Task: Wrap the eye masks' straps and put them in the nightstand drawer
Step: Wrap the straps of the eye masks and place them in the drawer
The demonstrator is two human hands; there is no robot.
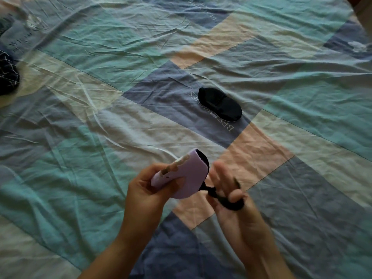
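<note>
Dark cloth (8, 73): far left on the bedsheet (80, 121), cut off by the frame.
Left hand (147, 188): closed around the folded purple eye mask (181, 178).
Strap (225, 200): black, looped over the right hand (233, 202), whose blurred fingers are half curled on it.
Black eye mask (220, 104): on the sheet beyond, strap apparently wrapped.

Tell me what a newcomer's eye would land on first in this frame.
First, the two bare hands low in the middle: the left hand grips a folded lilac fabric eye mask, while the right hand pulls its black elastic strap out to the side. Next, a black fabric eye mask lying alone farther up on the wrinkled patchwork bedsheet, its strap apparently wrapped already.
</note>
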